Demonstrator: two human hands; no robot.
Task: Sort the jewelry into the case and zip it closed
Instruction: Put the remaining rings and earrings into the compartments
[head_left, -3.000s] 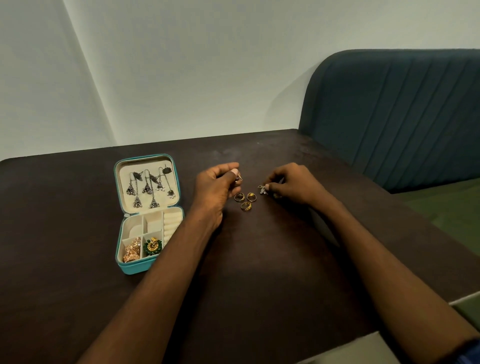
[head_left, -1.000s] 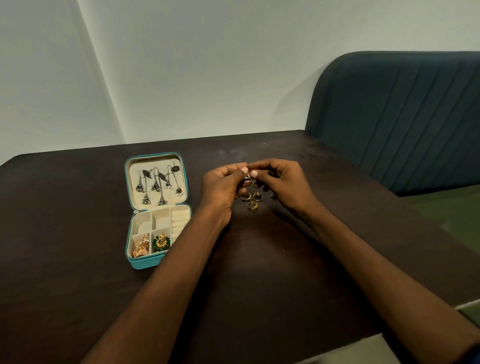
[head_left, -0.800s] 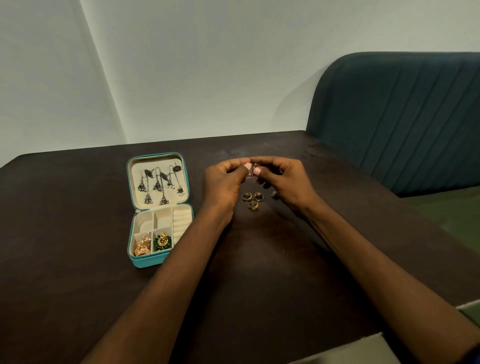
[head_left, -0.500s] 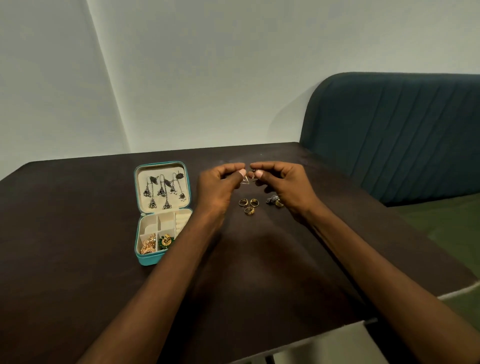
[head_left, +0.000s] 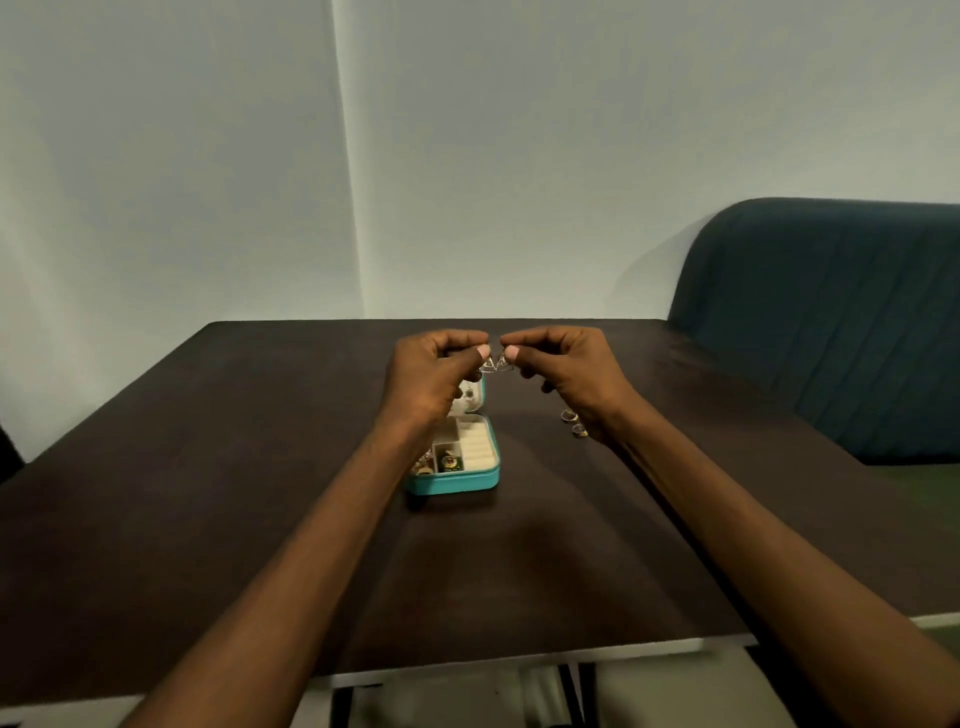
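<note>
A small teal jewelry case (head_left: 457, 480) lies open on the dark table, its cream lid mostly hidden behind my left hand (head_left: 431, 379). Gold and green pieces sit in its front compartments. My left hand and my right hand (head_left: 566, 374) are raised above the case, fingertips nearly touching. Each pinches one of two small silver triangular earrings (head_left: 496, 364) that hang between them. Two gold rings (head_left: 574, 422) lie on the table to the right, partly hidden by my right wrist.
The dark wooden table (head_left: 260, 493) ends at a pale front edge near me. A dark teal upholstered seat back (head_left: 831, 322) stands at the right. A plain white wall rises behind the table.
The view swung left and tilted up, so the case now sits in the middle. Both hands lifted the silver earrings from over the rings to above the case lid.
</note>
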